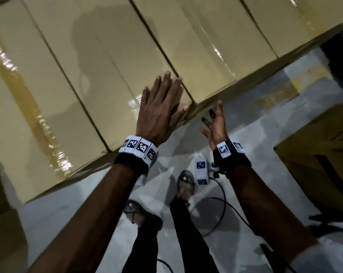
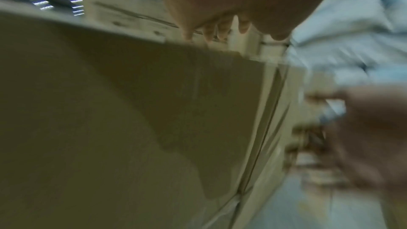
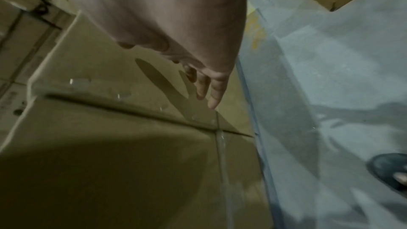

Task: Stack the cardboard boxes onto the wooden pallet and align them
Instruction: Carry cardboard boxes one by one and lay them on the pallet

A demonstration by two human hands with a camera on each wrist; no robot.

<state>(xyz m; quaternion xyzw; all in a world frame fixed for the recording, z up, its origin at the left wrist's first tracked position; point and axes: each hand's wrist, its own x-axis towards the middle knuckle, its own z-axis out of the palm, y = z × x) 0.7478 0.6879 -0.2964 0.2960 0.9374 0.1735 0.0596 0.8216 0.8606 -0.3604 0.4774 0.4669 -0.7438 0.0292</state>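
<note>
Head view: my left hand (image 1: 162,107) lies flat, fingers straight, on the cardboard boxes (image 1: 91,79) at their near edge; my right hand (image 1: 216,125) hangs spread, empty, over open floor (image 1: 255,119). Printing on the side box (image 1: 324,150) is unreadable.
Left wrist: blurred box face (image 2: 110,111).
Right wrist: fingers (image 3: 214,91) extended just above taped box tops (image 3: 110,137); bare floor alongside.

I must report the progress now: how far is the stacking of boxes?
Done: a row of taped cardboard boxes already lies side by side in the stack. In hand: the left hand lies flat on a box top near the edge; the right hand, open, is beside that edge. Left: another box stands on the floor. The pallet is not visible.
</note>
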